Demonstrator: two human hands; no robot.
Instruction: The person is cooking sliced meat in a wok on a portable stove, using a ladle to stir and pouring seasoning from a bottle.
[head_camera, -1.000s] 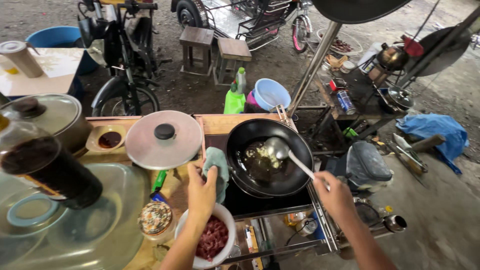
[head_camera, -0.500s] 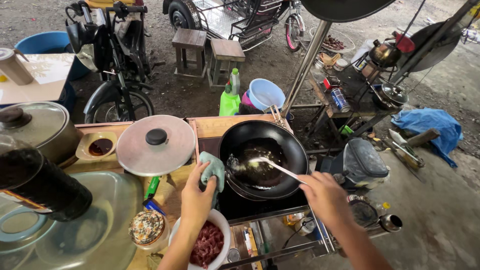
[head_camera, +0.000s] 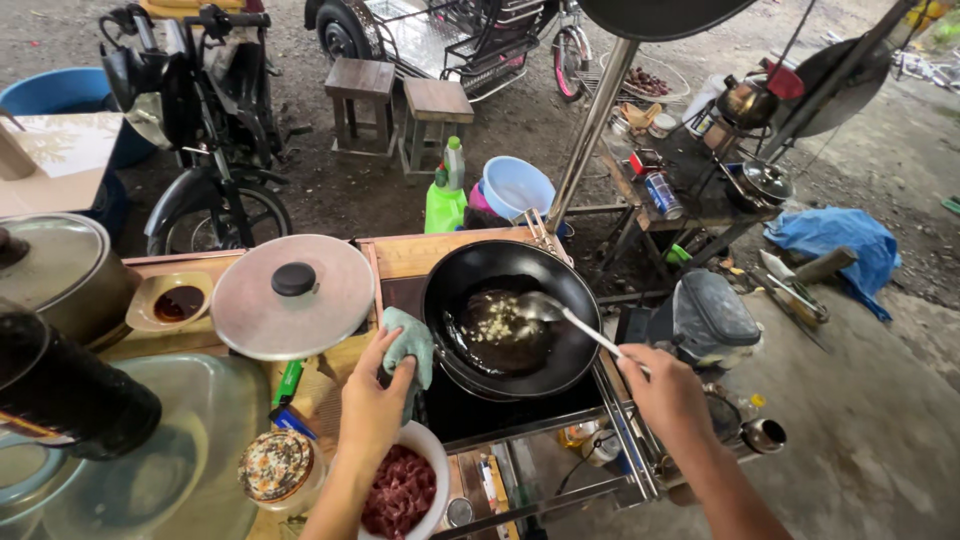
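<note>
Black and shallow, the wok (head_camera: 510, 315) is sitting on a dark burner top near the middle of the wooden desk (head_camera: 420, 252), with pale chopped bits frying in oil at its bottom. The left hand (head_camera: 372, 405) is clenching a green cloth (head_camera: 408, 342) against the wok's left rim, fingers wrapped over the fabric. The right hand (head_camera: 665, 392) is closed around the handle of a long metal ladle (head_camera: 565, 315), whose bowl is lying inside the wok, just right of the frying bits.

Just near of the left hand, a white bowl (head_camera: 432, 452) of raw red meat strips is resting at the near edge of the desk. Left of that, a small jar with a patterned lid (head_camera: 272, 466) is standing beside a large clear plastic lid (head_camera: 150, 470). A dark bottle (head_camera: 65, 385) is lying tilted across the near left corner. Farther back, a round metal lid with a black knob (head_camera: 292, 295) is covering a pot just left of the wok, and a small dish of dark sauce (head_camera: 172, 303) is sitting left of it, next to a big lidded pot (head_camera: 55, 265).

Beyond the desk, a motorcycle (head_camera: 195, 130) is parked at the far left, two wooden stools (head_camera: 400, 105) are standing on the dirt ground, and a green bottle (head_camera: 442, 195) is leaning beside a blue bucket (head_camera: 515, 185). A blue tarp (head_camera: 835, 240) is lying at the far right.
</note>
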